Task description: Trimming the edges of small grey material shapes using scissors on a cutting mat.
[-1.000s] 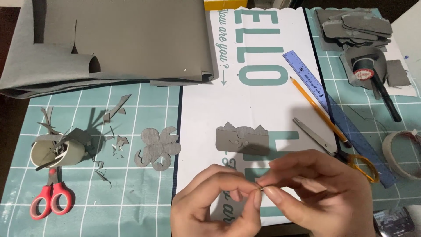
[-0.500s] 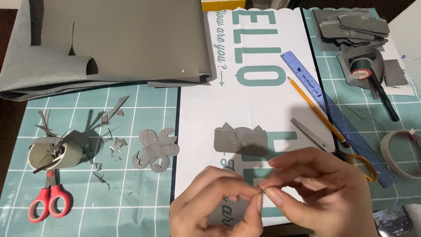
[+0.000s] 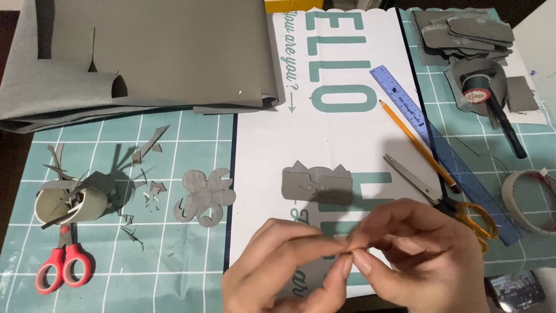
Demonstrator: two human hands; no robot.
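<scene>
My left hand and my right hand meet at the bottom centre, fingertips pinched together on a tiny thin object too small to identify. They hover over a white sheet with teal letters. Just above the hands lies a grey cut-out piece with pointed tabs. A grey flower-shaped cut-out lies to the left on the teal cutting mat.
Orange-handled scissors, a pencil and a blue ruler lie to the right. A tape roll and stacked grey pieces sit further right. Red scissors, a scrap-filled cup and folded grey sheet are left.
My hands stay pinched together in nearly the same spot; the fingers shift slightly around the tiny object. Nothing on the table has moved.
</scene>
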